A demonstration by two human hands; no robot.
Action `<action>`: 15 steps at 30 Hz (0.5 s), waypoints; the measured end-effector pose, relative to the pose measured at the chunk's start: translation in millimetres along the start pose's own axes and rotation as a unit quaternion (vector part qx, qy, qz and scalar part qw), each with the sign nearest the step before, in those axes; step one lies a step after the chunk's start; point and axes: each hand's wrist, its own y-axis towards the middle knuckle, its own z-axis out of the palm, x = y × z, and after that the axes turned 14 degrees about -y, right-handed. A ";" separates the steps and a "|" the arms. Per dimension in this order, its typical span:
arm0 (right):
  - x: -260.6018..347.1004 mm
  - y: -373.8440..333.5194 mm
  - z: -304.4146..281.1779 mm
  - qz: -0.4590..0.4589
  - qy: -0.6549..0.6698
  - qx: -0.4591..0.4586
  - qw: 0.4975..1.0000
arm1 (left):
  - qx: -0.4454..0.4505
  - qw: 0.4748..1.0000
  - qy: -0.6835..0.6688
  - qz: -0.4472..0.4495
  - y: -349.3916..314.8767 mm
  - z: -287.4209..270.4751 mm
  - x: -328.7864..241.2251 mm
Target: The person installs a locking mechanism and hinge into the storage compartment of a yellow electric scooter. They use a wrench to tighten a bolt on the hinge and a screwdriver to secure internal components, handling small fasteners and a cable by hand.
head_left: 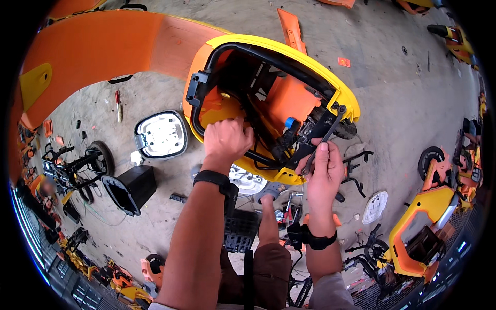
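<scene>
In front of me stands a yellow and orange scooter body (323, 75) with its seat opening uncovered. Inside the opening are a black tube frame (248, 47), an orange panel (289, 101), dark cables and a blue cap (290, 122). My right hand (325, 165) is closed round a dark wrench (331, 129). The wrench's far end lies at the black bracket on the body's right end; whether it sits on a bolt I cannot tell. My left hand (227, 138) is curled closed over the near rim, its fingertips hidden inside the opening.
A seat base (161, 135) and a black bin-shaped box (132, 188) lie on the floor to the left. Tools (291, 209) are scattered by my foot. A white oval panel (375, 207) and another yellow-orange scooter body (426, 209) lie to the right.
</scene>
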 end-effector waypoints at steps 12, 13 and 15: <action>-5.3 6.9 -9.2 0.064 0.027 0.049 0.996 | 0.000 1.000 0.009 0.006 0.5 -0.3 -0.2; -9.1 6.3 -12.4 0.063 0.015 0.040 0.997 | -0.001 1.000 0.010 0.005 0.5 -0.6 -1.2; -14.7 7.8 -21.8 0.069 -0.012 0.014 0.997 | -0.002 1.000 0.011 0.004 0.3 -0.4 -1.0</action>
